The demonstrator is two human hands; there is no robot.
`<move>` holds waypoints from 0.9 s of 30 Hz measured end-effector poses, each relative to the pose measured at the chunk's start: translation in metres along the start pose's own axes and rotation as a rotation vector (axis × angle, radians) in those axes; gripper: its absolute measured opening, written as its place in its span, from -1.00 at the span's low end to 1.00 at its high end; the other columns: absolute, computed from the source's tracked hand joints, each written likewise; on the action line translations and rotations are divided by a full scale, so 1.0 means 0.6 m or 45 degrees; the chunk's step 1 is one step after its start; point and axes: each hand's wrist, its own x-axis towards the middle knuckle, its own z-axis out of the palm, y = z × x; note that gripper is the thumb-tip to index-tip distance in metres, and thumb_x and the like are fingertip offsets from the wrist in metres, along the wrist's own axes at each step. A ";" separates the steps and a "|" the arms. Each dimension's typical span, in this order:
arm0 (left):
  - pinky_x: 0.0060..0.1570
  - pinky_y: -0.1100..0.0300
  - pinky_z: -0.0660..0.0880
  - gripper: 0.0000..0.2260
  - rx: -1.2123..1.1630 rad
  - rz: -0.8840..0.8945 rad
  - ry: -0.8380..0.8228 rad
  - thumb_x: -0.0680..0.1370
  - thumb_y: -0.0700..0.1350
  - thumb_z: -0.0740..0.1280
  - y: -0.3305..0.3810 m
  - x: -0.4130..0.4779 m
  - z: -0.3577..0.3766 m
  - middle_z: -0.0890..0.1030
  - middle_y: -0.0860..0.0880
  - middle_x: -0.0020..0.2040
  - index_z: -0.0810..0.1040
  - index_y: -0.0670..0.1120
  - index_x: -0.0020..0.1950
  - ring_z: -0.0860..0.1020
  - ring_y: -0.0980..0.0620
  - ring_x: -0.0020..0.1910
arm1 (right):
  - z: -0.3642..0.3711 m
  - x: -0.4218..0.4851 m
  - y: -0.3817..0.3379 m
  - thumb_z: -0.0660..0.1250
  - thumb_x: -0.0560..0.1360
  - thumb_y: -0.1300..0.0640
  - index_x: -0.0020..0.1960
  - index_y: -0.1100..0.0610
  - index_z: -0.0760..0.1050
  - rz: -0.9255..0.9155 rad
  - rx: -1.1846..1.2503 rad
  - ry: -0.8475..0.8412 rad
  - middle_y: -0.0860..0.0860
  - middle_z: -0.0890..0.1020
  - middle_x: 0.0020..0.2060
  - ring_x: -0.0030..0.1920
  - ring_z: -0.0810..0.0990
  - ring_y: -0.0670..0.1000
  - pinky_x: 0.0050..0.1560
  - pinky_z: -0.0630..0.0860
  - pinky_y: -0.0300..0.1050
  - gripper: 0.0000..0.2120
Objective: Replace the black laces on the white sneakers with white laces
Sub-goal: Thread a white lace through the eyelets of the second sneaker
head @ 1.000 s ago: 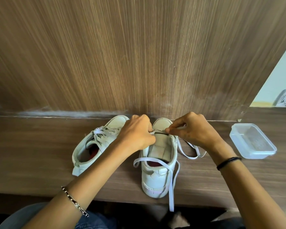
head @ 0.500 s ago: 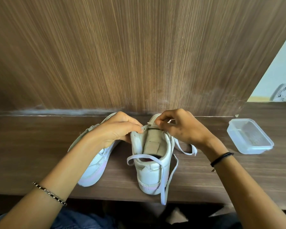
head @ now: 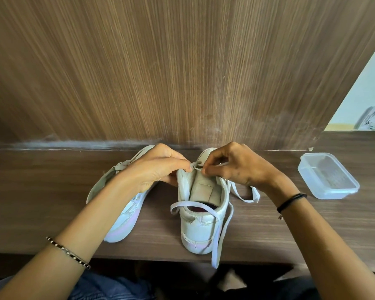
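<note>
On the wooden ledge (head: 41,202) in front of me, the near sneaker (head: 200,230) stands upright, heel toward the camera and tongue exposed. The left hand (head: 158,172) and the right hand (head: 236,167) meet over its front. Each has its fingers curled, with the fingertips pinching a short stretch of the white lace (head: 223,234) at the edge of the upper. Fingers cover the eyelet, so I cannot tell which hole the lace is at. The toe is hidden behind both hands. Loose lace crosses the collar, loops out on the right side and hangs past the ledge's front edge. The other sneaker (head: 121,221) lies tipped on its side just to the left, its front half covered by the left hand and forearm. A clear plastic container (head: 329,176) sits well apart on the right.
</note>
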 end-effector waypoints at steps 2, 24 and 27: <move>-0.01 0.05 0.68 -0.84 0.005 0.007 0.000 0.56 -0.21 0.44 -0.001 -0.001 -0.001 0.71 -0.27 0.01 0.70 -0.28 0.06 0.71 -0.18 0.03 | 0.003 0.003 -0.002 0.50 0.49 0.13 -0.16 0.01 0.73 0.015 -0.005 -0.017 -0.11 0.73 -0.22 -0.09 0.67 -0.17 -0.01 0.53 -0.34 -0.93; -0.35 0.22 0.60 -0.81 -0.010 -0.056 0.108 0.62 -0.05 0.39 0.008 0.003 0.031 0.66 -0.03 -0.28 0.67 -0.15 -0.06 0.63 0.14 -0.32 | 0.009 0.011 0.000 0.52 0.52 0.04 -0.02 0.04 0.75 -0.090 -0.093 0.029 -0.15 0.75 -0.13 -0.04 0.68 -0.24 0.07 0.55 -0.38 -0.91; -0.19 0.18 0.60 -0.84 0.066 -0.027 0.173 0.64 -0.08 0.38 -0.001 0.007 0.030 0.64 -0.04 -0.24 0.61 -0.05 -0.13 0.58 0.06 -0.23 | 0.003 0.001 -0.002 0.46 0.56 0.03 0.01 0.05 0.75 -0.068 -0.027 0.056 -0.15 0.76 -0.10 -0.02 0.69 -0.23 0.06 0.58 -0.36 -0.88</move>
